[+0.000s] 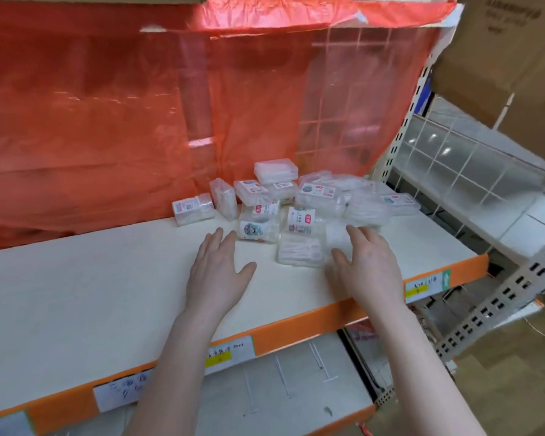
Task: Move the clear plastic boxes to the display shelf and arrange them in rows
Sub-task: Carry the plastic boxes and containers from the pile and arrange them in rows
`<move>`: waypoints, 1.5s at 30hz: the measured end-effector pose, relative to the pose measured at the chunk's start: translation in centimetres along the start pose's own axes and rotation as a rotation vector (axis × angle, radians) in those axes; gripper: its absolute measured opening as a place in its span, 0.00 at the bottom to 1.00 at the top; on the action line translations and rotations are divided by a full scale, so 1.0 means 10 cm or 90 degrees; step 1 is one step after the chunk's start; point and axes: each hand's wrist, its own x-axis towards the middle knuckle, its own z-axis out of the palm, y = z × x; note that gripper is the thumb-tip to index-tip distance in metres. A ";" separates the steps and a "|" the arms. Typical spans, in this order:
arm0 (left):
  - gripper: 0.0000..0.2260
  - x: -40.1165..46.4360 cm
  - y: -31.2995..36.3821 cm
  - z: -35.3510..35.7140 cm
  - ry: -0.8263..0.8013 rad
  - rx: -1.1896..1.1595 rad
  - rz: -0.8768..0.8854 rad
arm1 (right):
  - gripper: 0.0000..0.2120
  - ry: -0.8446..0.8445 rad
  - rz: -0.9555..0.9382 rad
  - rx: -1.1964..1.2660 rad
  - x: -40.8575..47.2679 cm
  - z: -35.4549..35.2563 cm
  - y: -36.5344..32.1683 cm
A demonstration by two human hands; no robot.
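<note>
A loose heap of clear plastic boxes [299,202] lies on the white display shelf [107,278], toward its back right, against a red plastic sheet [139,121] that hangs behind. The boxes are jumbled, not in rows: some flat, some on edge, some stacked on others. About a dozen can be made out, but the ones on the right blur together, so an exact count is not possible. One box [193,208] stands apart at the left end of the heap, and one flat box [300,252] lies nearest the front edge.

Two bare hands reach over the shelf, palms down. The left hand [218,272] has its fingers [213,243] straight and slightly spread, holding nothing, its tips just short of a box with a cartoon label [258,228]. The right hand [367,265] also has its fingers straight and apart, holding nothing, beside the flat front box; whether it touches a box cannot be told.

The shelf's front edge is orange and carries four paper price tags [230,354]. A lower shelf [265,398] shows below, a white wire grid [460,158] to the right, and a cardboard carton [510,51] at the upper right.
</note>
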 end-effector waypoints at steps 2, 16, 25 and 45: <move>0.30 0.07 -0.01 0.00 0.007 0.000 -0.005 | 0.24 -0.005 -0.001 0.012 0.12 0.04 0.01; 0.29 0.20 0.12 0.10 0.063 0.014 -0.154 | 0.25 -0.037 -0.108 0.047 1.06 0.14 0.16; 0.29 0.18 0.20 0.14 0.080 0.018 -0.203 | 0.22 -0.164 -0.220 -0.001 1.47 0.14 0.10; 0.31 0.48 0.19 0.19 0.009 0.024 -0.055 | 0.28 -0.149 -0.212 0.027 1.44 0.07 0.21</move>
